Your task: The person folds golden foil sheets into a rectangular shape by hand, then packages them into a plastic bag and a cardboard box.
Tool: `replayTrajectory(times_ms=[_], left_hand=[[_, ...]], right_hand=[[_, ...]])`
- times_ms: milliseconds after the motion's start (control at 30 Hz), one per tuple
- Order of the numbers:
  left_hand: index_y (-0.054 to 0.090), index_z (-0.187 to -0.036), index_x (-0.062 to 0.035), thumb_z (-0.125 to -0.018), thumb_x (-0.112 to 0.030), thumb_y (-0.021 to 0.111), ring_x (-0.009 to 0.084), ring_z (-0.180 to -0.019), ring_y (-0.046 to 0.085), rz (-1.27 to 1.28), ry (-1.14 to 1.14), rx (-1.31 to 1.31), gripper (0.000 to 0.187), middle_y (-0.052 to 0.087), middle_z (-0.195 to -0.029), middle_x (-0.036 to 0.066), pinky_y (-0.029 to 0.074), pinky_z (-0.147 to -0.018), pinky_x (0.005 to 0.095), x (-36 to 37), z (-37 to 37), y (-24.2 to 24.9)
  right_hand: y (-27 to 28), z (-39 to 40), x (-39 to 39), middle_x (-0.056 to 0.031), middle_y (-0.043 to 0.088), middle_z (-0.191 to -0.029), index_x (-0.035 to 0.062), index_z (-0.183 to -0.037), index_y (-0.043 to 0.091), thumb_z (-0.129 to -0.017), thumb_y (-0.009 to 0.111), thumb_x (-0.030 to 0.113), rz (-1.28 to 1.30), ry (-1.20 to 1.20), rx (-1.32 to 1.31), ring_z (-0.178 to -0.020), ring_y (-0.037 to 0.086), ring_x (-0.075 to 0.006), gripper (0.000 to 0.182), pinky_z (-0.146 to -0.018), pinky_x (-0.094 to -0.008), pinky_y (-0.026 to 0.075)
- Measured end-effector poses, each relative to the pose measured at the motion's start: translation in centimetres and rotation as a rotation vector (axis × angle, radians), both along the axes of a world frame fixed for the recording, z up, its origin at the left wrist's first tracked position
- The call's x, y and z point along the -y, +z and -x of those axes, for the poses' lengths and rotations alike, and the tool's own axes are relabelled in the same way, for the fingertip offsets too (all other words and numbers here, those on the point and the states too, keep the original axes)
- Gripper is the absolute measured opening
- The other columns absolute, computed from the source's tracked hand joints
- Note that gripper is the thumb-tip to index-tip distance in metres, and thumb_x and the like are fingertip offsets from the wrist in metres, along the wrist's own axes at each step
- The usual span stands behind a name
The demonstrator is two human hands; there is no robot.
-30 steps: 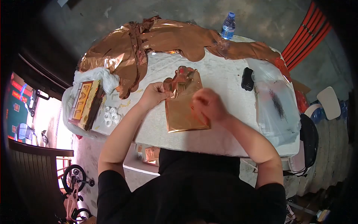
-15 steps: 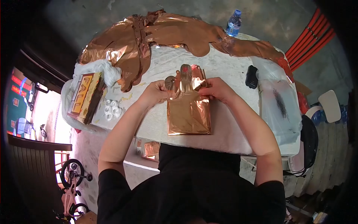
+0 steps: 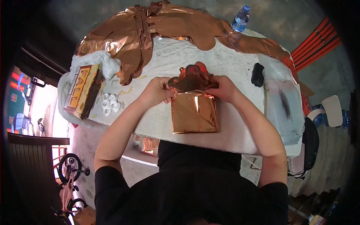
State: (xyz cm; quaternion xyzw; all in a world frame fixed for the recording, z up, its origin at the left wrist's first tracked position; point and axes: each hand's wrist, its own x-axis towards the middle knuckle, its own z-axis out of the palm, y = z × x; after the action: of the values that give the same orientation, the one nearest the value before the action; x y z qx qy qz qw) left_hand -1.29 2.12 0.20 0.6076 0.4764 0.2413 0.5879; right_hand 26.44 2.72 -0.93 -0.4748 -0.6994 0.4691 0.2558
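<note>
A folded copper-coloured foil balloon (image 3: 195,114) lies near the table's front edge, its lower part a flat, shiny rectangle. Its upper part (image 3: 192,77) is bunched and curved, with rounded lobes showing a dark reddish sheen. My left hand (image 3: 159,91) pinches the left side where the two parts meet. On the opposite side, my right hand (image 3: 224,90) grips the foil, fingers closed around its edge. Some fingertips are hidden behind the foil. More flat copper foil balloons (image 3: 180,26) are spread along the table's far edge.
To the left are a yellow-and-brown box (image 3: 82,92), white plastic wrap (image 3: 95,62) and several small white rolls (image 3: 111,104). A black object (image 3: 257,75) and a clear plastic bag (image 3: 281,108) lie right. A water bottle (image 3: 241,18) stands at the far edge of the white table (image 3: 153,127).
The upper part of the foil balloon, upright with separate lobes before, is now folded and bunched between my hands. The lower rectangle looks smoother and wider. Both hands keep hold; the view has shifted slightly.
</note>
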Motion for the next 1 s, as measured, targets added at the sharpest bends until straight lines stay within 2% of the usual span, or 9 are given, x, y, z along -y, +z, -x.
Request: replayTrajectory(times_ms=[100, 133, 167, 233, 367, 500, 567, 767, 1000], left_hand=[[0.061, -0.084, -0.0013, -0.087, -0.002, 0.065, 0.0084, -0.061, 0.059, -0.135, 0.001, -0.120, 0.004, 0.063, -0.074, 0.003, 0.047, -0.051, 0.0231, 1.0, -0.2, 0.2], [0.060, -0.083, -0.0016, -0.083, 0.001, 0.064, 0.0115, -0.064, 0.059, -0.437, -0.049, -0.200, 0.005, 0.061, -0.077, 0.004, 0.047, -0.053, 0.0257, 1.3, -0.1, 0.1], [0.059, -0.082, -0.0019, -0.079, 0.004, 0.064, 0.0145, -0.067, 0.059, -0.738, -0.100, -0.281, 0.009, 0.060, -0.080, 0.006, 0.048, -0.056, 0.0282, 1.5, 0.1, 0.0], [0.058, -0.081, -0.0024, -0.075, 0.003, 0.064, 0.0184, -0.070, 0.059, -0.908, -0.174, -0.370, 0.010, 0.058, -0.082, 0.006, 0.048, -0.059, 0.0317, 2.0, 0.4, -0.1], [0.058, -0.082, -0.0022, -0.067, -0.002, 0.061, 0.0283, -0.088, 0.060, -1.348, -0.375, -0.520, 0.015, 0.061, -0.093, 0.008, 0.052, -0.075, 0.0387, 2.4, 0.0, 1.3], [0.062, -0.089, -0.0009, -0.068, -0.005, 0.061, 0.0301, -0.108, 0.058, -1.406, -0.425, -0.446, 0.021, 0.063, -0.108, 0.010, 0.050, -0.090, 0.0394, 3.1, -0.3, 1.5], [0.063, -0.101, -0.0002, -0.067, -0.011, 0.064, 0.0281, -0.115, 0.055, -1.121, -0.507, -0.352, 0.036, 0.061, -0.117, 0.013, 0.047, -0.097, 0.0379, 4.3, -0.1, 1.2], [0.063, -0.114, -0.0014, -0.072, -0.015, 0.071, 0.0304, -0.120, 0.053, -0.921, -0.493, -0.247, 0.044, 0.058, -0.126, 0.014, 0.045, -0.099, 0.0400, 6.3, -0.1, 1.4], [0.063, -0.116, -0.0017, -0.074, -0.019, 0.072, 0.0287, -0.124, 0.050, -0.981, -0.519, -0.295, 0.046, 0.056, -0.129, 0.015, 0.043, -0.101, 0.0393, 6.4, 0.0, 1.2]], right_hand=[[0.5, 0.1, 1.8, -0.0076, 0.062, -0.083, 0.0006, -0.086, 0.062, -0.075, 0.066, 0.005, -0.423, 0.060, 0.241, -0.076, 0.062, -0.0195, 0.012, -0.065, -0.0321, 0.050], [0.6, -0.1, 2.1, -0.0084, 0.059, -0.081, 0.0020, -0.080, 0.059, -0.075, 0.063, 0.005, -0.682, 0.156, 0.393, -0.075, 0.061, -0.0237, 0.008, -0.065, -0.0344, 0.050], [0.6, -0.2, 2.3, -0.0084, 0.059, -0.081, 0.0020, -0.080, 0.059, -0.075, 0.063, 0.005, -0.676, 0.159, 0.395, -0.075, 0.061, -0.0237, 0.008, -0.065, -0.0344, 0.050], [0.7, -0.6, 2.7, -0.0061, 0.056, -0.086, 0.0092, -0.078, 0.054, -0.071, 0.061, 0.013, -1.093, 0.361, 0.535, -0.076, 0.059, -0.0236, 0.011, -0.065, -0.0340, 0.050], [1.2, -0.7, 3.1, -0.0029, 0.055, -0.084, 0.0120, -0.075, 0.050, -0.069, 0.060, 0.015, -1.293, 0.481, 0.592, -0.076, 0.057, -0.0184, 0.012, -0.064, -0.0306, 0.049], [1.2, -0.6, 3.2, -0.0006, 0.055, -0.084, 0.0142, -0.076, 0.051, -0.070, 0.060, 0.016, -1.343, 0.519, 0.622, -0.078, 0.056, -0.0172, 0.011, -0.065, -0.0282, 0.047], [1.2, -0.5, 3.2, -0.0002, 0.055, -0.084, 0.0145, -0.076, 0.051, -0.070, 0.060, 0.017, -1.352, 0.523, 0.644, -0.078, 0.056, -0.0170, 0.011, -0.066, -0.0278, 0.047], [1.7, -1.1, 2.9, -0.0009, 0.055, -0.084, 0.0135, -0.078, 0.052, -0.071, 0.060, 0.017, -1.310, 0.569, 0.640, -0.080, 0.057, -0.0180, 0.011, -0.066, -0.0286, 0.048], [2.7, -3.3, 2.8, -0.0108, 0.057, -0.086, 0.0036, -0.084, 0.058, -0.080, 0.059, 0.010, -0.911, 0.303, 0.466, -0.082, 0.056, -0.0321, 0.007, -0.071, -0.0379, 0.049]])
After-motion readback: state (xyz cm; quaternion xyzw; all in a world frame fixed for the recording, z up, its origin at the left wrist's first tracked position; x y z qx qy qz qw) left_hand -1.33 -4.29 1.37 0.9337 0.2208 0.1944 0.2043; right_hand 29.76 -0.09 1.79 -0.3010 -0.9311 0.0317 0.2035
